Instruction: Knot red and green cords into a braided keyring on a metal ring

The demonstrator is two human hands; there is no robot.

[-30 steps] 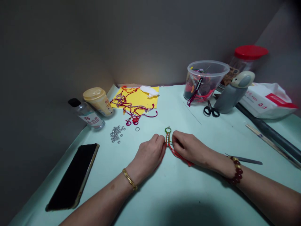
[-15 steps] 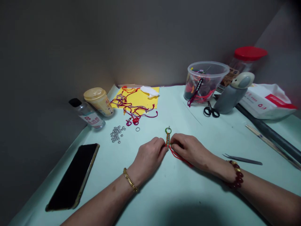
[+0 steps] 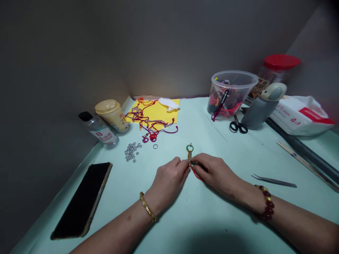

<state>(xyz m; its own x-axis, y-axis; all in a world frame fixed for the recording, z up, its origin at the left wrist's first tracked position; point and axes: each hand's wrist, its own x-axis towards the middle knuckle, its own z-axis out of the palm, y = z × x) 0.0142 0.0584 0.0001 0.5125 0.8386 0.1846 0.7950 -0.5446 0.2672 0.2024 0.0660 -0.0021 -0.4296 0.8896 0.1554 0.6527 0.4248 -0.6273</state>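
Inward slid left hand (image 3: 169, 176) and right hand (image 3: 219, 174), both pinching the braid (image 3: 190, 155), its length pointing up-frame between them, mid-picture.

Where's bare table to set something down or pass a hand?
Bare table lies between phone and left forearm, between left forearm and right forearm, between yellow paper and thin strand, and between scissors and tweezers. It's crowded back right around clear tub, grey bottle and white bag; left around silver pieces, cup and clear bottle; and at the braid.
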